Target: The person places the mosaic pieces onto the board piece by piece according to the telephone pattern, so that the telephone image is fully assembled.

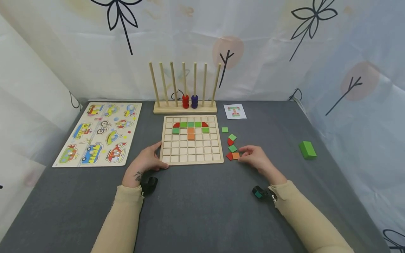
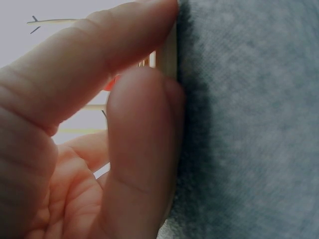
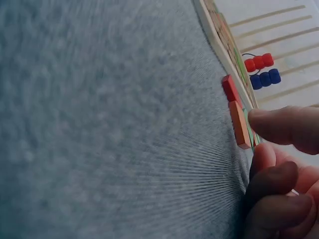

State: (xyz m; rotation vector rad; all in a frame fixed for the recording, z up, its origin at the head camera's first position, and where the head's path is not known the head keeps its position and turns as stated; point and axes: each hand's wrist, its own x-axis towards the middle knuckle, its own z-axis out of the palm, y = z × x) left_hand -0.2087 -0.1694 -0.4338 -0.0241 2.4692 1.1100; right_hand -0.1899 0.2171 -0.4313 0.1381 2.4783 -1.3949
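Note:
A wooden grid board [image 1: 192,151] lies flat on the table, with green, orange and red tiles set in its upper cells. My left hand [image 1: 146,161] is at the board's lower left, index finger along the left edge and thumb at the near corner. In the left wrist view, the thumb [image 2: 142,144] and a finger hide most of the board. My right hand [image 1: 257,161] reaches the loose tiles beside the board. Its fingertips are close against an orange square tile [image 1: 236,155], with a red tile [image 1: 229,156] next to it; in the right wrist view nothing appears pinched.
More loose green tiles [image 1: 225,129] lie right of the board. A small pattern card [image 1: 235,111] is behind them. A wooden peg stand [image 1: 185,109] with red and blue beads stands at the back. On the left lies a vehicle puzzle board [image 1: 98,137]; a green block [image 1: 307,150] sits far right.

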